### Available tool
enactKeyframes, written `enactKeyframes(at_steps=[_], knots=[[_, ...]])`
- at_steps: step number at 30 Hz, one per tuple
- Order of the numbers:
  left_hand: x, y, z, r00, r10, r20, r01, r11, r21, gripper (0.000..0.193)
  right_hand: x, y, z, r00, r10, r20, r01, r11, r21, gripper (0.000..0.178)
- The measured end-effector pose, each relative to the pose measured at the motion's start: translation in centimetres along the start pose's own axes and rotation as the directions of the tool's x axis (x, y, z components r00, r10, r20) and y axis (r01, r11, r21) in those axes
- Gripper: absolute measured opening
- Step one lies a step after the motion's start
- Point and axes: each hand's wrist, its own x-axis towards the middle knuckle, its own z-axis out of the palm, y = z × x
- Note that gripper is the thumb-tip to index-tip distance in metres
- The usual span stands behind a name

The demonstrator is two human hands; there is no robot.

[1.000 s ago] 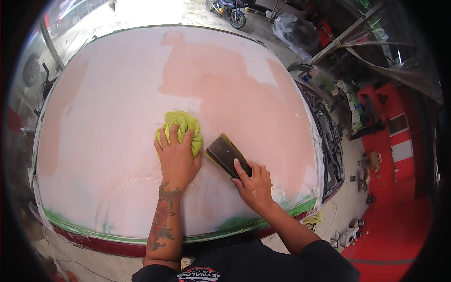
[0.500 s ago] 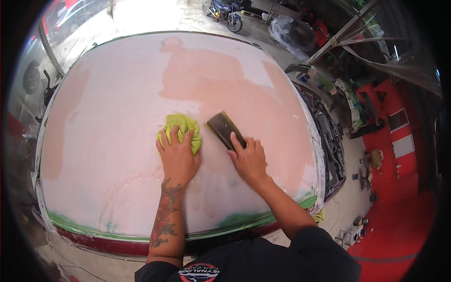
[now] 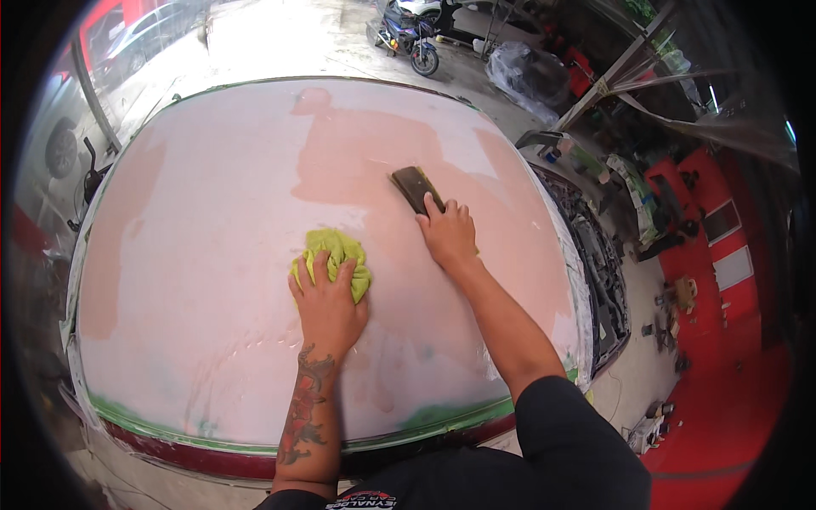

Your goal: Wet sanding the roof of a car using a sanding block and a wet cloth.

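A car roof (image 3: pixel 204 280) spreads out below me, pale white with patches of pinkish filler and a wet sheen. On its middle, my left hand (image 3: pixel 330 310) grips a crumpled yellow-green cloth (image 3: pixel 342 246) and presses it against the surface. Farther off and to the right, my right hand (image 3: pixel 450 235) is closed round the near end of a dark sanding block (image 3: pixel 413 187). The block lies on the pinkish filler, slanting away to the left. My palm hides part of its near end.
Green masking tape (image 3: pixel 374 444) runs along the roof's near edge, above dark red bodywork. At the right is an uncovered engine bay (image 3: pixel 599 285). A motorcycle (image 3: pixel 408 36) and a plastic-wrapped object (image 3: pixel 529 78) stand beyond the roof. Red panels (image 3: pixel 722 357) line the far right.
My right hand has slid the sanding block farther away across the roof, its arm stretching out. The left hand stays on the cloth. The whole view has shifted slightly.
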Motion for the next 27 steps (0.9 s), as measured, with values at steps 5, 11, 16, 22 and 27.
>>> enactKeyframes(at_steps=[5,11,16,22,27], knots=[[0.0,0.1,-1.0,1.0,-0.021,0.022,0.021,1.0,0.003,0.05,-13.0,-4.0,-7.5,0.989,-0.148,-0.005,0.148,0.985,0.094,0.06],[0.3,0.8,-0.6,1.0,0.015,0.007,-0.015,0.999,-0.042,0.048,-0.2,2.0,-1.0,0.999,-0.051,0.003,0.051,0.997,-0.05,0.049],[0.3,0.5,0.0,1.0,0.011,0.0,-0.011,0.998,-0.062,0.047,6.0,3.7,2.6,0.993,0.088,0.08,-0.082,0.993,-0.083,0.05],[0.0,0.2,-0.8,1.0,-0.016,0.021,0.016,0.999,-0.028,0.047,-13.9,-2.4,-7.9,0.99,-0.129,0.055,0.12,0.983,0.141,0.06],[0.1,0.5,-1.1,0.999,-0.016,0.047,0.017,1.0,-0.021,0.048,-8.6,1.9,-4.7,0.987,-0.156,-0.046,0.159,0.985,0.065,0.057]])
